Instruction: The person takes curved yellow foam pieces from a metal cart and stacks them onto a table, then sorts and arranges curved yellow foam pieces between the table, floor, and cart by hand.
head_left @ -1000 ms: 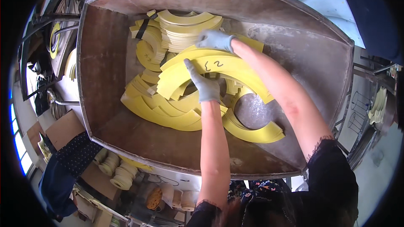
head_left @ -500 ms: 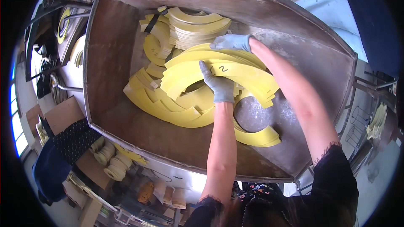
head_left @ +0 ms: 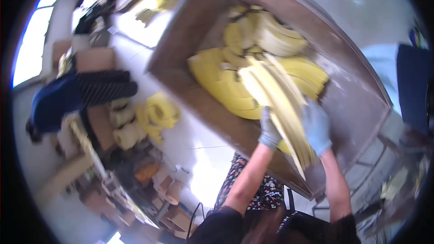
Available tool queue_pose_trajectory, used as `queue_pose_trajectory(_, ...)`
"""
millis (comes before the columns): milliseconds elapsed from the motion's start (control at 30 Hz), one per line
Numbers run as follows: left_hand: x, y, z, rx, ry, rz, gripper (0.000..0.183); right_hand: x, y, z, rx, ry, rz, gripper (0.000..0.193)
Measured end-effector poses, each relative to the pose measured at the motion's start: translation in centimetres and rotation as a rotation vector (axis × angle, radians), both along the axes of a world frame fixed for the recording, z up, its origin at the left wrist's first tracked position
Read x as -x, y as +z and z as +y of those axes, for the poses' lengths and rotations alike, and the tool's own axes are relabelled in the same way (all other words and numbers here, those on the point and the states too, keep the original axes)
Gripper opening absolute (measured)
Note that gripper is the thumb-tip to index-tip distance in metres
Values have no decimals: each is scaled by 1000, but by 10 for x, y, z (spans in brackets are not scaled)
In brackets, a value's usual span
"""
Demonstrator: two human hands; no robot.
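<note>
A thick stack of yellow curved flat pieces (head_left: 281,101) stands tilted on its edge between my two gloved hands, above a big brown metal bin. My left hand (head_left: 270,132), in a grey glove, presses the stack's left side with its thumb pointing up. From the other side my right hand (head_left: 317,126), in a matching glove, clasps it, its fingers partly blurred. Behind the held stack lie more yellow curved pieces (head_left: 217,83) and an upright-packed bundle (head_left: 278,36) of them inside the bin.
The bin's metal wall (head_left: 181,58) rises all around the pieces. On the floor to the left are yellow rings (head_left: 160,110) and pale spools (head_left: 129,133). A person in dark blue (head_left: 58,101) bends over at the far left. Light blue cloth (head_left: 382,63) hangs at right.
Both hands have turned a stack of curved pieces from lying flat to on edge and brought it nearer to me. My view has swung, so the bin appears farther right and tilted.
</note>
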State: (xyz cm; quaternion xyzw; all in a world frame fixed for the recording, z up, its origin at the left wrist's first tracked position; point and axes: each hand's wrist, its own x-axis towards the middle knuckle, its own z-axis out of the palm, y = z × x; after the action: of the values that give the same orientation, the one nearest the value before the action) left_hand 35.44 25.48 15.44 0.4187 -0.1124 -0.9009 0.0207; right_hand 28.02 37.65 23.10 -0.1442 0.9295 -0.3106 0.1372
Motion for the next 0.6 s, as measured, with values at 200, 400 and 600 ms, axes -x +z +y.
queue_pose_trajectory(200, -55, 73, -27, -291, -227, 361, 69, -92, 81, 7, 18, -183, -80, 30)
queue_pose_trajectory(400, -103, 148, -80, -357, -242, 561, 74, -162, 181, -71, -13, 1, 368, 51)
queue_pose_trajectory(600, -176, 198, -123, -178, -102, 739, 82, -213, 202, -138, -39, 299, 475, 52)
